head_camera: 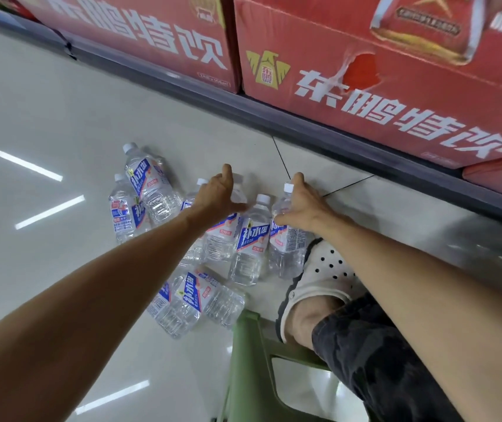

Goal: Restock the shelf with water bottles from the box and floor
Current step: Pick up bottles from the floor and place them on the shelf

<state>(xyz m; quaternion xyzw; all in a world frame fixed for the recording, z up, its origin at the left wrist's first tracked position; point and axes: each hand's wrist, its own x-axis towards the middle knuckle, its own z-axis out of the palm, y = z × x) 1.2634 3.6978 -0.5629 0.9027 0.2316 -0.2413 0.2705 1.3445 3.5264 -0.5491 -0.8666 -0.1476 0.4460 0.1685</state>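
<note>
Both hands down at the pile of water bottles (188,239) lying on the tiled floor (45,117), just beside the person's white clog (319,278). Left hand (216,193) curls over one bottle (237,190); right hand (304,205) grips another bottle (286,239) near its neck. Red drink cartons (395,86) sit on the shelf edge above, green stool (249,345) below

Clear bottles (248,239) are showing white caps and blue-and-white labels with pink patches. The floor (45,102) is gleaming pale grey. Cartons (395,95) are glowing red with white lettering. A white shoe (319,278) is showing black dots beside a green stool (249,345); shorts (380,360) are showing dark camouflage.
</note>
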